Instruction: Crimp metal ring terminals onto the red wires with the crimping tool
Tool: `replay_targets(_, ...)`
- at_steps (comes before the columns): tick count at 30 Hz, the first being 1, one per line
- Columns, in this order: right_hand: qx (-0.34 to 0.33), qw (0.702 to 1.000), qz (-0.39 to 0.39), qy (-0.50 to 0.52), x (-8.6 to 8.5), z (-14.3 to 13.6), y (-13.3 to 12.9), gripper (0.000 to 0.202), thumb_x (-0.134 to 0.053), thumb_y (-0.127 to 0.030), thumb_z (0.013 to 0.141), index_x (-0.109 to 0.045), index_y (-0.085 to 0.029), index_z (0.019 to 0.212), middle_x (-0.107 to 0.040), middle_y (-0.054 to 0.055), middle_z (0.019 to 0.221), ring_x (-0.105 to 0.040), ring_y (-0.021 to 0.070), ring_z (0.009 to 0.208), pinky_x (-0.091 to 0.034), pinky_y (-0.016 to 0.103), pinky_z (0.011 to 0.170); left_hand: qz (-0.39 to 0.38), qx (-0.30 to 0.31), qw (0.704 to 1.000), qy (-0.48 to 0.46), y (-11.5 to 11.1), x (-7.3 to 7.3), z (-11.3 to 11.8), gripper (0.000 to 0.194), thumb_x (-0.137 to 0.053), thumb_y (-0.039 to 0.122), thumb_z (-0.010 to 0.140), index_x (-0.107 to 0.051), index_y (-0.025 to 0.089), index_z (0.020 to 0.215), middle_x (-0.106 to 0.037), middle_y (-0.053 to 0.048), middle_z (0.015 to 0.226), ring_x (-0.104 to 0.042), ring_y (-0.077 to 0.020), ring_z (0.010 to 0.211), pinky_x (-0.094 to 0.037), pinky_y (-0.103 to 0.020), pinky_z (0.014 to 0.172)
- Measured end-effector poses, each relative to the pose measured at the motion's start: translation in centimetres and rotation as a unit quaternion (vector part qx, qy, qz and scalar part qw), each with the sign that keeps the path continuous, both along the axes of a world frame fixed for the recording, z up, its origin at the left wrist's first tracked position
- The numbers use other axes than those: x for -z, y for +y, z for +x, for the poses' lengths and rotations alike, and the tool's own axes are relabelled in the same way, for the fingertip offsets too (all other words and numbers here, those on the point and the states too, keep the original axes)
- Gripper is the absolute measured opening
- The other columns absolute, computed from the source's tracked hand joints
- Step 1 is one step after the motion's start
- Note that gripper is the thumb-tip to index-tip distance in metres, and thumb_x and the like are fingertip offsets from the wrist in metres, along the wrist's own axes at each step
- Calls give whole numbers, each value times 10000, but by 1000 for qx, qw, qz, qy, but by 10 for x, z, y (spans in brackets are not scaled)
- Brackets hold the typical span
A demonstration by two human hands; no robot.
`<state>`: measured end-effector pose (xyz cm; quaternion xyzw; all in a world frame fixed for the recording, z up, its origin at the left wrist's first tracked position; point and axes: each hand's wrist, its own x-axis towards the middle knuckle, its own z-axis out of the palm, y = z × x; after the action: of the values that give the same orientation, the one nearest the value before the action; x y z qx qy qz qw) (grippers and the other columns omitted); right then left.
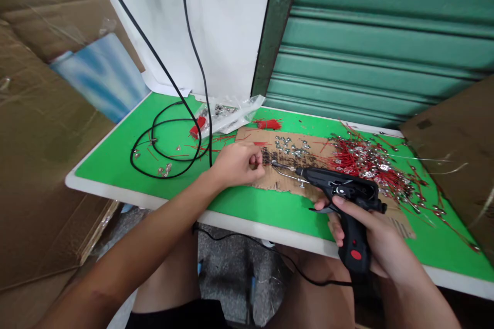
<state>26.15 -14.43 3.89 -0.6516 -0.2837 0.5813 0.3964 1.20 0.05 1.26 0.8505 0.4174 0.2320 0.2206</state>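
Observation:
My right hand [365,223] is wrapped around the grip of a black soldering gun [347,190], whose thin metal tip points left. Close to that tip, my left hand [239,163] is closed in a pinch over a strip of brown cardboard [280,181]. What its fingertips hold is too small to make out. Dark scorch marks cover the cardboard near the tip. Small metal pieces [289,145] lie on the strip just behind. To the right is a heap of red wires with metal pieces on them [360,159].
A black cable [170,177] loops on the green tabletop [116,157] at left. Behind it are a clear plastic bag [227,115] and a bundle of red wires [270,124]. Cardboard boxes [38,164] flank the table; a green shutter [378,51] stands behind. The gun's cord [304,277] hangs over my lap.

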Motion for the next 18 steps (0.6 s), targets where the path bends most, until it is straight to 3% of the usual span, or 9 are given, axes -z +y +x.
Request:
replay_targets(10,-1,996,3,-91,-13,-13,-7,541,-794,-695,706,-754,-174,848,-557,5,502,-494,134,404,-339,223,338,-17,-14,1000,-8,2,2,1,48,-664,216,702,-686,198,740,-679,14,720,-617,-155,705,-417,-266,650)
replay_targets(18,5,996,-9,-87,-13,-14,-4,555,-814,-716,643,-735,-182,776,-555,9,481,-489,130,387,-333,221,331,-22,-11,999,-22,3,3,1,39,-669,198,706,-680,190,742,-670,14,719,-602,-144,692,-420,-255,647)
